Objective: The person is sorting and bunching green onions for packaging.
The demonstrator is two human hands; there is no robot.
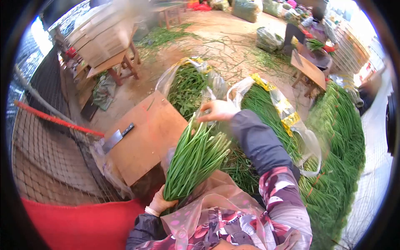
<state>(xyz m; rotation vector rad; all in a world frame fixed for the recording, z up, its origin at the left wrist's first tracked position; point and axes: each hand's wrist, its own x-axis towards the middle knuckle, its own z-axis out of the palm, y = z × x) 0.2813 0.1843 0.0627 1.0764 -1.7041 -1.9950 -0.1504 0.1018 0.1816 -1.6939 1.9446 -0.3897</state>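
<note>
A bundle of long green stalks (191,160) lies slanted over my lap, pale ends up and to the right. Wrapped round its lower left end is my left hand (161,201). At the upper pale ends, my right hand (218,111) has its fingers pinched together; what they hold is too small to make out. Left of the bundle is a wooden board (143,133) with a knife (118,137) lying on its left part. Beyond my right hand stands an open plastic bag of greens (187,85).
Another bag of green stalks (266,109) stands right of my forearm, beside a long pile of stalks (333,166). Netting (54,154) and a red cloth (83,223) are at the left. Farther back are boxes (100,39), a small table (308,70) and another person (317,35).
</note>
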